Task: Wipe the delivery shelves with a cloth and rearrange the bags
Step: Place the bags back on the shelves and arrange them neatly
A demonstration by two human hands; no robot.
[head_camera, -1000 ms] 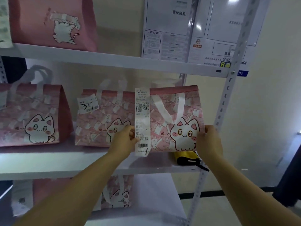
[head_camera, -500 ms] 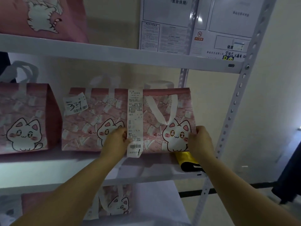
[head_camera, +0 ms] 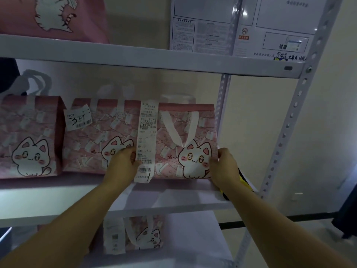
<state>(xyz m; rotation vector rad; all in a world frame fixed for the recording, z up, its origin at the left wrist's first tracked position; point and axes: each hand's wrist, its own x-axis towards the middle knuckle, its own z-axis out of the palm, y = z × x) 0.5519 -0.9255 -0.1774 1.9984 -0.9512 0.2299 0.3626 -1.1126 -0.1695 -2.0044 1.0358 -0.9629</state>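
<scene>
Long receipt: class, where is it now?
Head view: the long receipt hangs at the left edge of the held cat bag, middle shelf, by the left hand.

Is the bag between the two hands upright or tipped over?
Upright: the bag has its top edge level and uppermost, the cat print right way up; left hand and right hand hold its sides.

White middle shelf (head_camera: 48, 198), three pink cat bags (head_camera: 92, 147) side by side, yellow-black item (head_camera: 243, 180) at right end.
</scene>
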